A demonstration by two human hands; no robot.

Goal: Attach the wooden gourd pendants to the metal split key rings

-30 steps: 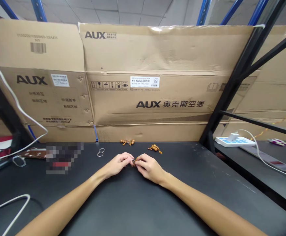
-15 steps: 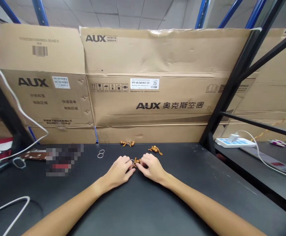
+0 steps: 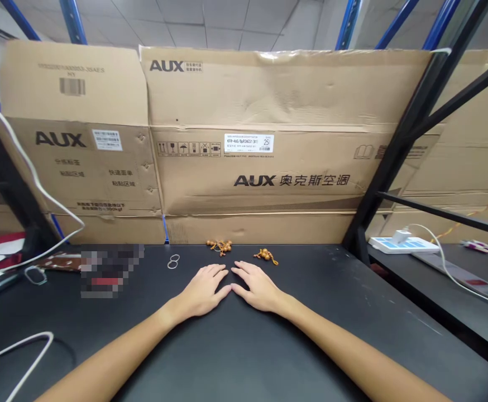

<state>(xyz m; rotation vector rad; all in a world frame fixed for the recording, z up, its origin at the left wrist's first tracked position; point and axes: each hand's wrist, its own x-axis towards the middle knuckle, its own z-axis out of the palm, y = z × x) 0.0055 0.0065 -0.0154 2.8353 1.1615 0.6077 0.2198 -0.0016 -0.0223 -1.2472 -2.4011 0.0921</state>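
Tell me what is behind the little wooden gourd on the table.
Behind the wooden gourd stands a big brown cardboard box with AUX printed on it. The box hides whatever is behind it.

Surface: black tabletop (image 3: 353, 318), lightly scuffed toward the right
Far edge: wooden bead charm (image 3: 219, 245), with gourd-shaped wooden charm (image 3: 264, 256) just to the right
Near those: two touching metal rings (image 3: 173, 261)
Left: pixelated object (image 3: 112, 271), unreadable, beside brown strap (image 3: 60, 262)
Front left: looped white cable (image 3: 18, 357)
Right: lower bench (image 3: 478, 251), carrying white-and-blue power board (image 3: 401, 245)
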